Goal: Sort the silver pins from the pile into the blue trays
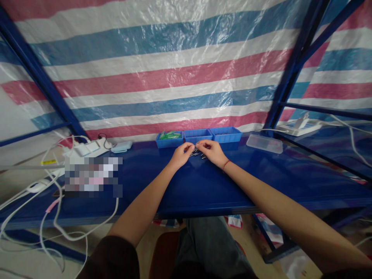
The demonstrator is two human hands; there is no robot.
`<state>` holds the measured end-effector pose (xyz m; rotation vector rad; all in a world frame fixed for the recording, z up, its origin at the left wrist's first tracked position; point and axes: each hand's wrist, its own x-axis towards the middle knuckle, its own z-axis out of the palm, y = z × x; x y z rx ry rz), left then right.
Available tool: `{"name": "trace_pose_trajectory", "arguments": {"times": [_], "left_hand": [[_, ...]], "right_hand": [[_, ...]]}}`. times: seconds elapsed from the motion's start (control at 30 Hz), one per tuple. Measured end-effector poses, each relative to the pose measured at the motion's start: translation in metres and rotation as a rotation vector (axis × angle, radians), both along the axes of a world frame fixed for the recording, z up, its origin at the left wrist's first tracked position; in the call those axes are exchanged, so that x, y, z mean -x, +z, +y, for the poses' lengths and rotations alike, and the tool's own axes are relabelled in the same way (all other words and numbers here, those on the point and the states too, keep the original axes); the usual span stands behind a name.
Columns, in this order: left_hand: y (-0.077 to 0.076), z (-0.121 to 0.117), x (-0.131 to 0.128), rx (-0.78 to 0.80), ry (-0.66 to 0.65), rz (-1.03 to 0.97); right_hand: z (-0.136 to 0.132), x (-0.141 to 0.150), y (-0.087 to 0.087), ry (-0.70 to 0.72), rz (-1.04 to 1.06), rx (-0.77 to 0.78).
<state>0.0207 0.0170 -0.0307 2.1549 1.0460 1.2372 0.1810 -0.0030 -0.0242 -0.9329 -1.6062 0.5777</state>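
Both of my hands meet over the blue table, just in front of a row of blue bins. The fingers of my left hand (183,153) are pinched together; whatever sits between the tips is too small to make out. Close beside it, my right hand (213,152) is also closed in a pinch, with its fingertips pointing towards the left ones. A small pile of thin metal pieces (199,153) lies on the table under and between the hands, partly hidden by the fingers. What the right fingers grip cannot be made out either.
Behind my hands stand a left bin (170,144) with green packets, a middle bin (190,138) and a right bin (228,138) with small pieces. A clear plastic box (264,143) lies rightward. Leftward are a light blue case (121,147), a power strip (90,148) and white cables (59,209).
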Motion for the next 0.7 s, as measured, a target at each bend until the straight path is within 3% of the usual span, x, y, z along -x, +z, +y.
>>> {"name": "trace_pose_trajectory", "arguments": {"times": [0.5, 0.7], "left_hand": [[0.0034, -0.006, -0.0014, 0.031, -0.069, -0.01], [0.0046, -0.0073, -0.0012, 0.028, -0.041, 0.006]], "right_hand": [[-0.0051, 0.0015, 0.0057, 0.065, 0.029, -0.012], [-0.0052, 0.001, 0.0067, 0.017, 0.065, -0.012]]}}
